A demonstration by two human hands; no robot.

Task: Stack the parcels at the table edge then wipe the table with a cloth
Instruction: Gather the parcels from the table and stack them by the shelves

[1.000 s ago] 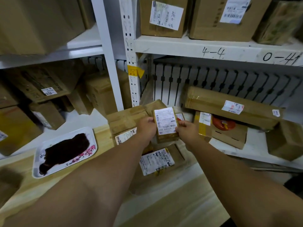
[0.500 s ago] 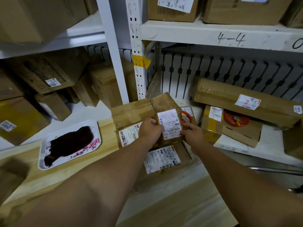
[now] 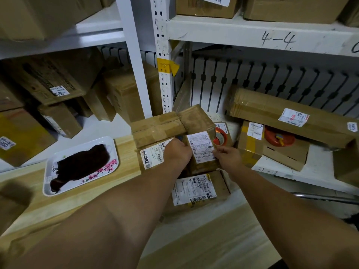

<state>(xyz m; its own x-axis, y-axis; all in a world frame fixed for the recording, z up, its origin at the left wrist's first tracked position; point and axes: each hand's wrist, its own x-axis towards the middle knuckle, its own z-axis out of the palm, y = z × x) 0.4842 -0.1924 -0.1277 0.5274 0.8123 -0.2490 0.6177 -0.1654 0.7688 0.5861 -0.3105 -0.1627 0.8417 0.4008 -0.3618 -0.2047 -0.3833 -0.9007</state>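
A small brown parcel (image 3: 198, 125) with a white label sits on top of a flat labelled parcel (image 3: 196, 189) at the far edge of the wooden table (image 3: 126, 164). My left hand (image 3: 176, 152) grips its left side and my right hand (image 3: 225, 158) holds its right side. A larger taped parcel (image 3: 157, 129) stands right beside it on the left, touching it. A dark cloth (image 3: 81, 164) lies on a white tray (image 3: 48, 171) at the table's left.
White metal shelves full of cardboard boxes surround the table; an upright post (image 3: 163, 61) rises just behind the parcels. On the right shelf lie a long box (image 3: 272, 111) and a box with an orange disc (image 3: 279, 138). A brown box corner (image 3: 11, 206) shows at the left edge.
Both hands have brought the small parcel down from mid-air onto the flat parcel, beside the larger box. The view has shifted closer and downward.
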